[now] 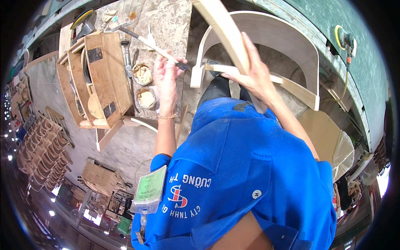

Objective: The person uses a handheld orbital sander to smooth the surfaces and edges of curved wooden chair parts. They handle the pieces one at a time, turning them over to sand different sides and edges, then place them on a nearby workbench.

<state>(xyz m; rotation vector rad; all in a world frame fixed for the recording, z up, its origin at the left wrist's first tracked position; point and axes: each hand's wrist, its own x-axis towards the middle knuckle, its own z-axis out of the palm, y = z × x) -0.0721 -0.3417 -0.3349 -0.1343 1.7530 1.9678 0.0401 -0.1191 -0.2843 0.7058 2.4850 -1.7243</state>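
My left hand (166, 77) is raised beside the worktop, fingers closed round a slim tool (151, 45) with a pale shaft and dark ends. I cannot make out its exact kind. My right hand (256, 77) grips a pale curved wooden bar (227, 35), its thumb on one side and its fingers along the other. The bar joins what looks like a wooden chair frame, whose bent back panel (287, 35) arches out to the right. A straight rail (298, 92) crosses below my right hand.
Two round tubs, one with pale scraps (142, 73) and one with pale filler (146, 98), stand on the stained worktop (166, 21). Left of them is a wooden tool box (112, 62). A sander (345, 41) with a hose lies on the green surface at right.
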